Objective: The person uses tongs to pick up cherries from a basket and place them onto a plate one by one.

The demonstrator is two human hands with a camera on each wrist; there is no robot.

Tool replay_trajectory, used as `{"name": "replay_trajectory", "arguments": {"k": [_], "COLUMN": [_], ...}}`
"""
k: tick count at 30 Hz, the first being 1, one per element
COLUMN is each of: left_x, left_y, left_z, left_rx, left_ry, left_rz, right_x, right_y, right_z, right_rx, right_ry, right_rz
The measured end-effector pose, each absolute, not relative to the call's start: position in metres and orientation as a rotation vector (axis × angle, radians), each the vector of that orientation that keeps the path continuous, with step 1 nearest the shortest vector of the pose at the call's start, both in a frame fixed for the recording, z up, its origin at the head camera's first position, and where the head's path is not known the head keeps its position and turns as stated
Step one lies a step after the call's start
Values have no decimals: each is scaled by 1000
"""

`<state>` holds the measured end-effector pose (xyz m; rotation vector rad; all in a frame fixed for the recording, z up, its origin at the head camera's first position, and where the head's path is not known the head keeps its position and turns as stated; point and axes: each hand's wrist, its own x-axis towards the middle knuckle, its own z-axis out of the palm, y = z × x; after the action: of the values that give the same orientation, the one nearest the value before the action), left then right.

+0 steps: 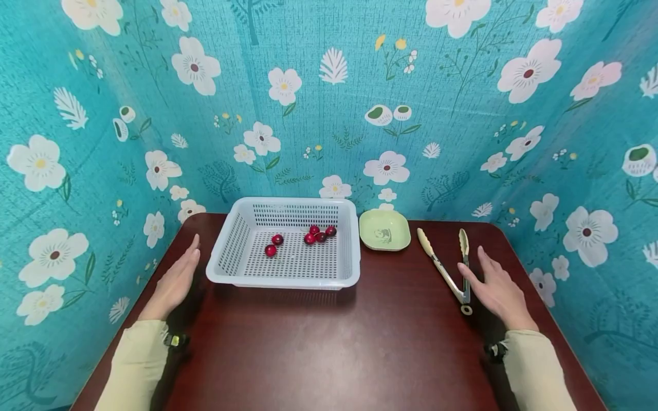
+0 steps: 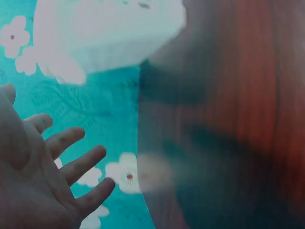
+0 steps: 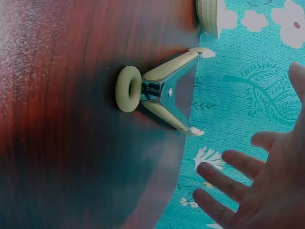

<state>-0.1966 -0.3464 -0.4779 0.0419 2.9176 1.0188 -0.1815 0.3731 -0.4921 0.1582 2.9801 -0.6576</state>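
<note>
My left hand (image 1: 175, 282) is held to the left of a white perforated basket (image 1: 221, 277), apart from it, and the left wrist view shows its fingers (image 2: 71, 138) spread with nothing in them. Several dark red cherries (image 1: 309, 238) lie inside the basket. On the other side, my right hand (image 1: 500, 291) is just right of a pair of tongs (image 1: 446, 274), fingers straight and holding nothing. The tongs lie spread, cream tips toward the back and pull ring (image 3: 128, 89) toward the front. Between basket and tongs sits a small green dish (image 1: 384, 242) with a printed picture on it.
A dark red-brown wooden table (image 1: 319, 348) carries everything. Teal cloth (image 1: 308, 114) with white flowers hangs behind the table and along both sides, close to its edges. The basket and the dish stand near the back edge.
</note>
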Motion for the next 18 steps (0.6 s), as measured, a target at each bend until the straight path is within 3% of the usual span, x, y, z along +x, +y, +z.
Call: {"name": "replay_trajectory", "arguments": {"k": [18], "left_x": [-208], "left_y": [-303], "left_z": [-462], "left_rx": [-99], "left_ry": [2811], "left_rz": [1225], "right_x": [-187], "right_y": [371], "right_z": [-510], "right_rx": [331], "right_ry": [2794], "right_rz": [-692]}}
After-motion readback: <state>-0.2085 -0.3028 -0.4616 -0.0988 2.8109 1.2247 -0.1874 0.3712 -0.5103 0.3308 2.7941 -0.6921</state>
